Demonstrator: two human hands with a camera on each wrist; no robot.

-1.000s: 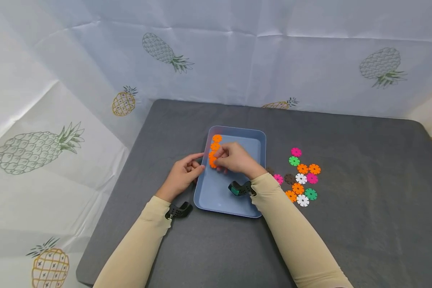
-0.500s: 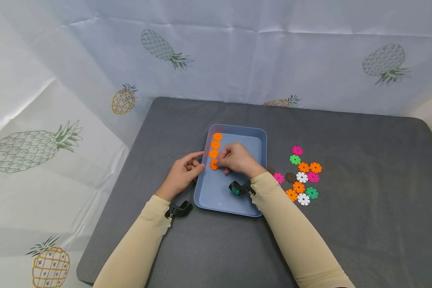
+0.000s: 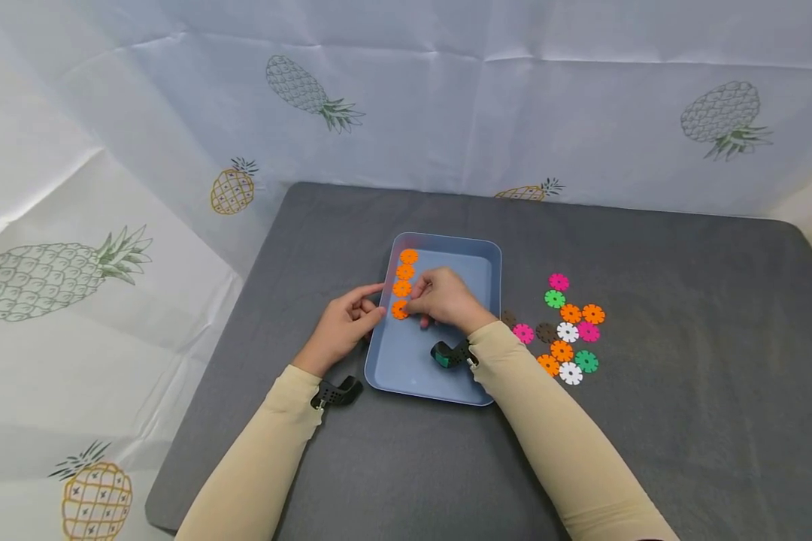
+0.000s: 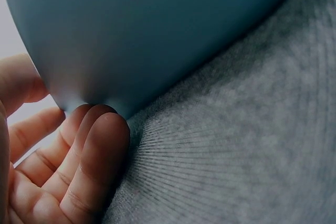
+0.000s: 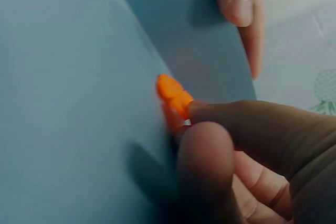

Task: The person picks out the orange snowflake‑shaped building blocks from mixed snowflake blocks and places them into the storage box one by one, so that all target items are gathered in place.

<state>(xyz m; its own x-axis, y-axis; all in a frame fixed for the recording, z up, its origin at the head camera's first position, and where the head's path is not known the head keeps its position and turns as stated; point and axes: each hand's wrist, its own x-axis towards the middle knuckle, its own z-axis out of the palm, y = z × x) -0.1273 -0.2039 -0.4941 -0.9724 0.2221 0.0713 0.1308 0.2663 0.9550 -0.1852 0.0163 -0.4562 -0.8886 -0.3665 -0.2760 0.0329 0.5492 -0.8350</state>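
Evidently, grey table [image 3: 683,391] was used as base; one blue tray [image 3: 416,376] was set on it, within easy reach. Tray's left rim was gripped by left hand [image 3: 338,327], apparently for steadiness. Nearest orange disc [image 3: 398,309] was pinched at edge by right hand [image 3: 446,299], presumably for fine alignment with three orange discs [image 3: 402,288] rowed inside tray's left wall. Right of tray, counted on table: four loose orange discs [image 3: 593,314], three pink discs [image 3: 589,332], two green discs [image 3: 586,361], two white discs [image 3: 568,333], two brown discs [image 3: 546,333]; others possibly hidden by right sleeve [image 3: 562,436].
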